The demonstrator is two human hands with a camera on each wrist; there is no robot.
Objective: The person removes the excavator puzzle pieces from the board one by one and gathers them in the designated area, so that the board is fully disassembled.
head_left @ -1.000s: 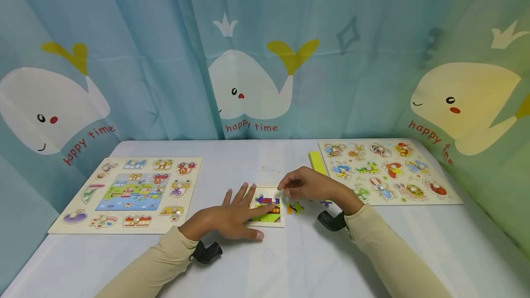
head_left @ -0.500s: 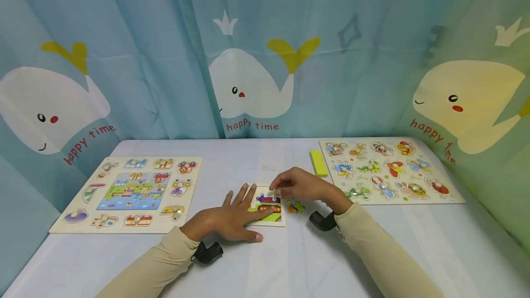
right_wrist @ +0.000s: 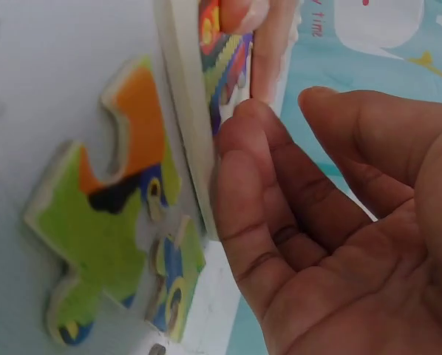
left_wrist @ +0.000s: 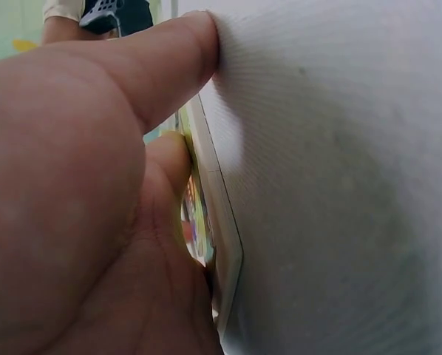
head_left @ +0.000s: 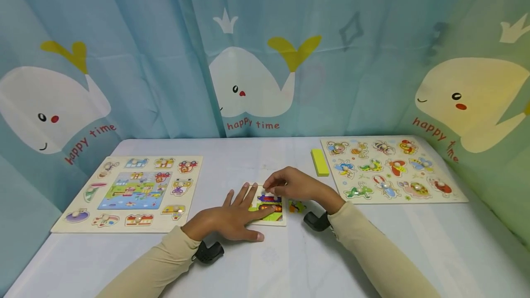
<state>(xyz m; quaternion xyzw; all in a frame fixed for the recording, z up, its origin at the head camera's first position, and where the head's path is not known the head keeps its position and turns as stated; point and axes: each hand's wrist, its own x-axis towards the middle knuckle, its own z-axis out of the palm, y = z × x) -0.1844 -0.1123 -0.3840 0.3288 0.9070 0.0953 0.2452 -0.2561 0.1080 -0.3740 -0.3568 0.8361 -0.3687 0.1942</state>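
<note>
My left hand [head_left: 232,219] lies spread over the left side of a small wooden jigsaw puzzle [head_left: 272,216], its index fingertip on the printed picture and its thumb on the table. The picture shows green, purple and orange parts. At the board's upper edge, my right hand [head_left: 297,185] touches the puzzle with bent fingertips. In the right wrist view its thumb stands apart from the fingers [right_wrist: 239,200], with nothing between them. Loose jigsaw pieces [right_wrist: 95,229], green, orange and blue, lie on the table just right of the board, partly beneath the right hand.
A peg puzzle board with vehicles [head_left: 188,197] lies to the left. Another peg board with insects [head_left: 397,199] is at the right, beside a yellow-green block [head_left: 320,162]. A curtain with whales [head_left: 252,86] closes off the back and sides of the table [head_left: 265,270].
My right hand has moved left, from the puzzle's right upper corner to the middle of its upper edge. The left hand has stayed in place on the board.
</note>
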